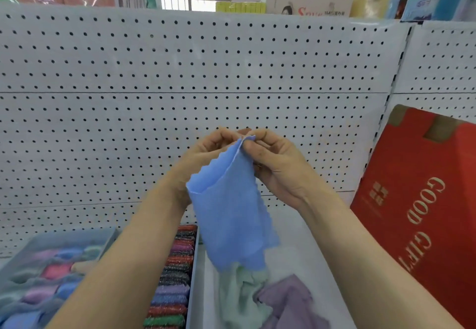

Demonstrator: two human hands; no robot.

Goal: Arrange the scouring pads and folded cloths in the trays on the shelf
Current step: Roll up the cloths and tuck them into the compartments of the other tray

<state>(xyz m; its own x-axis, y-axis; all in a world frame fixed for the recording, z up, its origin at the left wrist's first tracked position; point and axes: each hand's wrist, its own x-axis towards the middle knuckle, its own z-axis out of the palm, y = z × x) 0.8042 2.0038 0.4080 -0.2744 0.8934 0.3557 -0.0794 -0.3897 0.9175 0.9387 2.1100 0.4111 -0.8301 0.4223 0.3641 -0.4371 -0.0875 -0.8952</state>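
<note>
Both hands are raised in front of the pegboard (180,71). The left hand (206,153) and right hand (275,164) pinch the top corner of a blue cloth (231,213), fingers curled on it. The cloth hangs above a tray (304,225) with green cloth (239,295) and purple cloth (291,300). Scouring pads (175,277) stand in a row along the left tray's right edge.

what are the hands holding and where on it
A blue cloth. The left hand and right hand both pinch it at its top edge, fingertips close together; the rest hangs down loose.

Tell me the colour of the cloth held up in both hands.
The cloth is light blue; head view shows it.
</note>
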